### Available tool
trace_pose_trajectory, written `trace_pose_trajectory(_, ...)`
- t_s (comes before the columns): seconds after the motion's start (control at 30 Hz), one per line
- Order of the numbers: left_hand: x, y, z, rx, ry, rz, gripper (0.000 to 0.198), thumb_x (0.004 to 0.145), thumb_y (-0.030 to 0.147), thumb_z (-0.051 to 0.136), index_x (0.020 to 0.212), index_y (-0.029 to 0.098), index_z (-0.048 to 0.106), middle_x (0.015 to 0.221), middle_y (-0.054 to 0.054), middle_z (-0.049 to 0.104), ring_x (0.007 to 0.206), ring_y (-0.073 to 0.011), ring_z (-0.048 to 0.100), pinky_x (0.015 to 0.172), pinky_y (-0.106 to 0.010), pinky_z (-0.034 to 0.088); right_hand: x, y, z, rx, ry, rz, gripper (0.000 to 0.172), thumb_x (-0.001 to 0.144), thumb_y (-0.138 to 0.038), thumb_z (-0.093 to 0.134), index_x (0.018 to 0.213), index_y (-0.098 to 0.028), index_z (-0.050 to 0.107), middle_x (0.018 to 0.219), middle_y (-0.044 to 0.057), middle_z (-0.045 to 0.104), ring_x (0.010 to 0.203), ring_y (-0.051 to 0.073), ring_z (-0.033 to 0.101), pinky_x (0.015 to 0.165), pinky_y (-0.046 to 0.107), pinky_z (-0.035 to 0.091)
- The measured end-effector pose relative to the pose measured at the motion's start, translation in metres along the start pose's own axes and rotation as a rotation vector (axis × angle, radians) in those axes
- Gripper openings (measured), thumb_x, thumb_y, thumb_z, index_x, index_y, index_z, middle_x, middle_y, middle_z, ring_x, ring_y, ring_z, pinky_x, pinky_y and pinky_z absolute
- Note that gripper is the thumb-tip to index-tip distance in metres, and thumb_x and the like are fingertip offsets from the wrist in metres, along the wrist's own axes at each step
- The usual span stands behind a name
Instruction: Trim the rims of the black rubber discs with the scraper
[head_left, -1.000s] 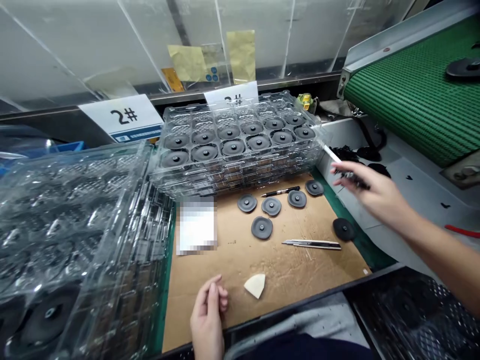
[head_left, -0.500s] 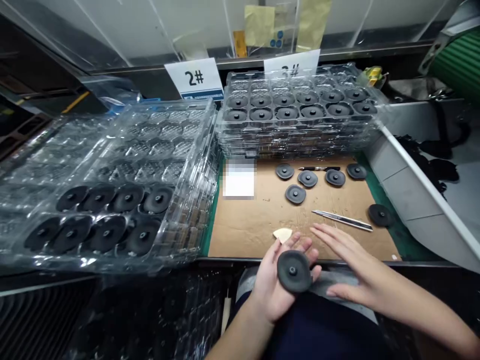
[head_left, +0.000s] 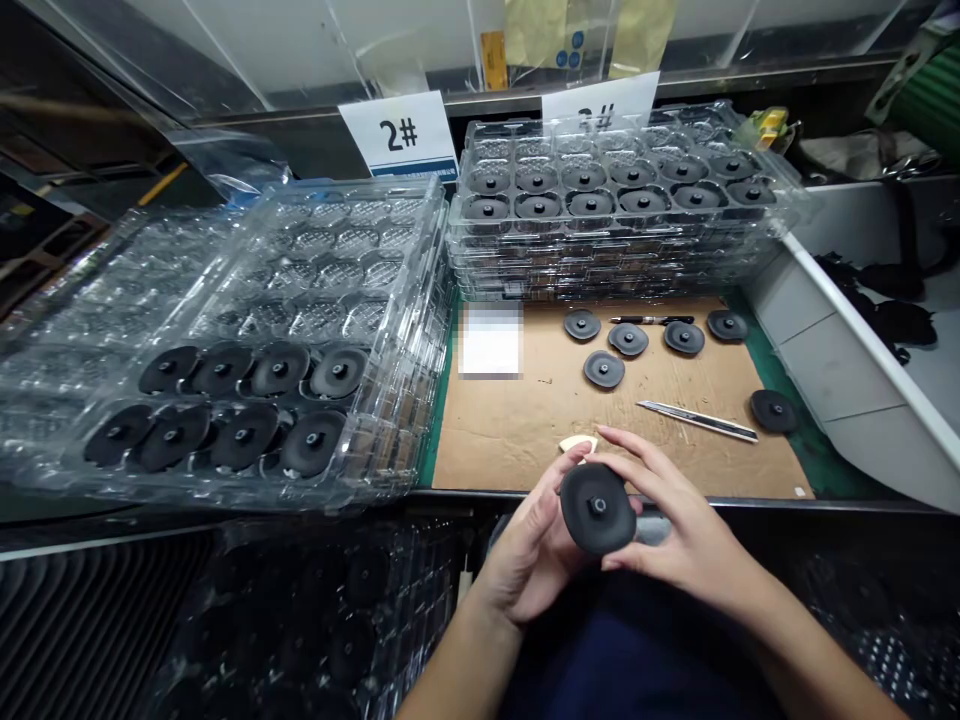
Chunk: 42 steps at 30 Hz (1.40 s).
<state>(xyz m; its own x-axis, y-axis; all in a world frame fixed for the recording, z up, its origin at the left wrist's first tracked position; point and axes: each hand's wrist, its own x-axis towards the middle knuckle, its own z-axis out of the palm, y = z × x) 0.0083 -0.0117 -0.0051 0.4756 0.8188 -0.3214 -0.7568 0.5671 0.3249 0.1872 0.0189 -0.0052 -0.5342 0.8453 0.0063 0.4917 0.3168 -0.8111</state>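
At lower centre of the frame, a person holds a round black rubber diaphragm (head_left: 598,508) up between both hands, just above the near edge of the surface. Its raised central boss faces the camera. The disc is almost round with softly squared sides, so it has no clear long axis. The left hand (head_left: 528,545) is partly closed, cupping the disc's lower left side, while the right hand (head_left: 681,531) curves its fingers around the upper and right edges. Both hands touch it, and neither is nearer.

Just above the hands, a pale wedge-shaped piece (head_left: 576,444) lies on a cardboard sheet (head_left: 675,468), partly hidden by the fingers; its material is hard to tell. Farther up, six loose diaphragms are spread across the cardboard, the closest being one (head_left: 604,369) near the centre. A utility knife (head_left: 697,422) lies to the right of the hands, and a pen (head_left: 652,320) lies near the top edge of the cardboard.

Clear plastic trays holding more diaphragms fill the upper centre and left of the frame. The held disc's back is hidden, and a grey shape behind it cannot be made out.
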Motion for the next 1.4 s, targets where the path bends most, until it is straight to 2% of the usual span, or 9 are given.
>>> trace_pose_trajectory(0.3,-0.019,0.000,-0.034,-0.089,0.064,-0.048,0.056,0.078,0.036,0.065,0.129,0.020,0.048,0.128,-0.014,0.057,0.118,-0.0351,0.052,0.090,-0.041,0.048,0.013,0.004,0.012,-0.024,-0.235,-0.006,0.085,0.073,-0.055,0.065,0.144,-0.036,0.023,0.151,0.005,0.020,0.136,0.029,0.025,0.107,0.046,0.033)
trace_pose_trajectory(0.5,-0.023,0.007,-0.037,-0.233,0.236,0.084,0.052,0.078,0.031,0.066,0.126,0.025,0.048,0.127,-0.007,0.057,0.120,-0.0337,0.051,0.098,-0.037,0.044,0.036,0.050,0.020,-0.173,0.129,0.249,0.045,0.089,-0.045,0.044,0.127,-0.023,0.051,0.127,0.014,0.049,0.115,0.030,0.051,0.093,0.048,0.045)
trace_pose_trajectory(0.63,-0.021,0.009,-0.037,-0.248,0.291,0.138,0.053,0.078,0.031,0.066,0.126,0.023,0.046,0.125,-0.009,0.058,0.120,-0.0323,0.051,0.100,-0.036,0.043,0.039,0.062,0.061,-0.190,0.152,0.226,0.028,0.086,-0.033,0.051,0.109,-0.021,0.060,0.127,0.014,0.047,0.113,0.030,0.052,0.091,0.045,0.046)
trace_pose_trajectory(0.73,-0.021,0.009,-0.035,-0.195,0.307,0.186,0.055,0.079,0.032,0.065,0.129,0.023,0.042,0.127,-0.011,0.057,0.120,-0.0310,0.051,0.102,-0.039,0.040,0.036,0.058,0.081,-0.144,0.127,0.147,0.024,0.090,-0.024,0.043,0.108,-0.019,0.059,0.105,0.010,0.059,0.097,0.022,0.058,0.084,0.036,0.049)
trace_pose_trajectory(0.83,-0.021,0.010,-0.029,-0.108,0.317,0.235,0.053,0.079,0.030,0.065,0.127,0.023,0.044,0.131,-0.012,0.054,0.121,-0.0306,0.051,0.104,-0.042,0.038,0.038,0.048,0.069,-0.102,0.106,0.104,0.022,0.089,-0.023,0.045,0.105,-0.019,0.060,0.093,0.007,0.064,0.089,0.020,0.060,0.079,0.034,0.049)
trace_pose_trajectory(1.0,-0.012,0.010,-0.015,0.029,0.325,0.254,0.062,0.068,0.031,0.075,0.124,0.022,0.051,0.132,-0.012,0.053,0.119,-0.0299,0.052,0.103,-0.041,0.038,0.044,-0.004,0.020,-0.049,0.207,0.098,0.028,0.091,-0.028,0.045,0.116,-0.022,0.055,0.107,0.006,0.063,0.084,0.017,0.060,0.073,0.030,0.048)
trace_pose_trajectory(1.17,-0.004,0.007,-0.004,0.129,0.327,0.186,0.065,0.062,0.032,0.080,0.122,0.022,0.056,0.117,-0.009,0.063,0.109,-0.0256,0.059,0.091,-0.032,0.048,0.034,-0.058,0.009,0.013,0.175,-0.233,0.026,0.088,-0.012,0.044,0.111,-0.018,0.054,0.092,0.006,0.062,0.083,0.017,0.055,0.076,0.032,0.044)
trace_pose_trajectory(1.27,0.000,0.003,0.003,0.140,0.312,0.216,0.065,0.058,0.029,0.082,0.118,0.024,0.059,0.117,-0.007,0.063,0.107,-0.0243,0.060,0.090,-0.030,0.048,0.033,-0.061,0.006,0.008,0.078,-0.244,0.024,0.087,-0.009,0.043,0.107,-0.016,0.054,0.088,0.005,0.062,0.077,0.015,0.054,0.071,0.030,0.043)
trace_pose_trajectory(1.4,0.004,-0.001,0.010,0.160,0.239,0.203,0.059,0.059,0.030,0.081,0.113,0.021,0.062,0.110,-0.007,0.067,0.107,-0.0222,0.060,0.097,-0.030,0.044,0.031,-0.054,-0.001,-0.108,0.258,-0.295,0.023,0.087,-0.010,0.043,0.107,-0.013,0.055,0.085,0.007,0.060,0.077,0.018,0.052,0.072,0.034,0.042)
